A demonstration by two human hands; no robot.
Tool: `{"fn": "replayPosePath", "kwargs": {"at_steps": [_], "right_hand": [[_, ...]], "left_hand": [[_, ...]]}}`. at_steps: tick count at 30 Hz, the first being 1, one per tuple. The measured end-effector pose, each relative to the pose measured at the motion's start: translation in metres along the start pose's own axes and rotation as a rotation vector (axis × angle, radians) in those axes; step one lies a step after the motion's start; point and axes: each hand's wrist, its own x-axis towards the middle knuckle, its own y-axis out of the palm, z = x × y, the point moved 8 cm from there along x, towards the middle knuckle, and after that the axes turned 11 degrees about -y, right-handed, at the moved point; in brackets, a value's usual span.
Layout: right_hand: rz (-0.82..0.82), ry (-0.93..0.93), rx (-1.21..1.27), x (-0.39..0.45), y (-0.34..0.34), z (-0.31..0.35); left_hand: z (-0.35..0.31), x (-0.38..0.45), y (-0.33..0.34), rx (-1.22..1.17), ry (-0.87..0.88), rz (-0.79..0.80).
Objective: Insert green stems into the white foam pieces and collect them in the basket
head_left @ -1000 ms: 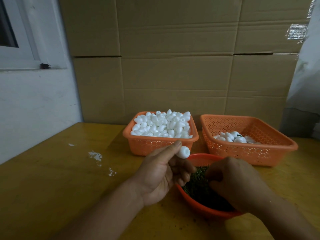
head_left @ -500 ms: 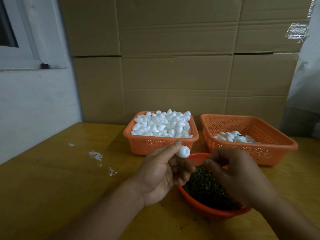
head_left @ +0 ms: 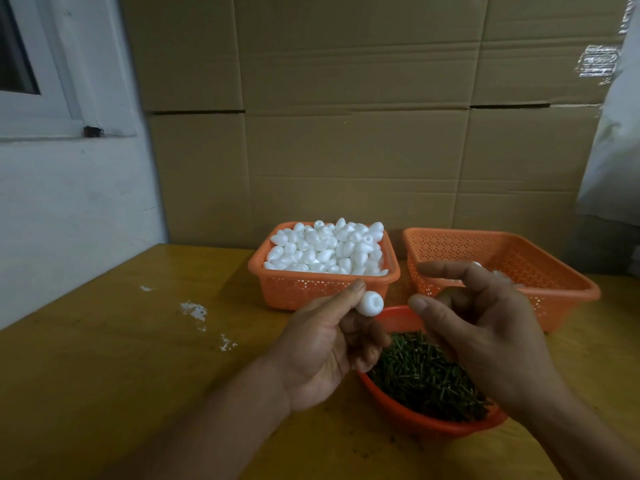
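My left hand [head_left: 325, 344] pinches a white foam piece [head_left: 370, 303] between thumb and fingertips, with the piece's hole facing my right hand. My right hand [head_left: 485, 330] hovers above the orange bowl [head_left: 415, 419] of green stems [head_left: 422, 372]. Its thumb and forefinger are stretched out and apart and its other fingers are curled. No stem shows in it, and the curled fingers hide what they may hold. A few foam pieces [head_left: 498, 273] lie in the right orange basket [head_left: 561, 289], mostly hidden behind my right hand.
The left orange basket [head_left: 294, 289] is heaped with plain foam pieces [head_left: 329, 251]. Cardboard boxes [head_left: 346, 133] form a wall behind the baskets. White crumbs [head_left: 195, 311] dot the yellow wooden table [head_left: 121, 358] at the left. A white wall and window frame stand at the far left.
My right hand has lifted out of the stem bowl and moved up toward the foam piece, its fingers spreading. My left hand holds the foam piece in the same place.
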Motion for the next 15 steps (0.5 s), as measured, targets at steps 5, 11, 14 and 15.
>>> {"fn": "replayPosePath", "kwargs": {"at_steps": [5,11,14,15], "right_hand": [[-0.023,-0.08,0.018,0.001,0.004,0.012],[0.026,-0.115,-0.089,-0.002,0.007,0.02],[0.022,-0.116,-0.153,-0.003,0.008,0.018],[0.027,-0.112,-0.165,-0.004,0.009,0.017]], "left_hand": [[0.0,0.001,0.0,0.008,0.007,0.001],[0.001,0.0,0.001,0.012,0.009,0.0],[0.001,0.0,0.002,0.02,0.01,-0.001],[0.002,0.0,0.002,0.025,0.011,-0.001]]}}
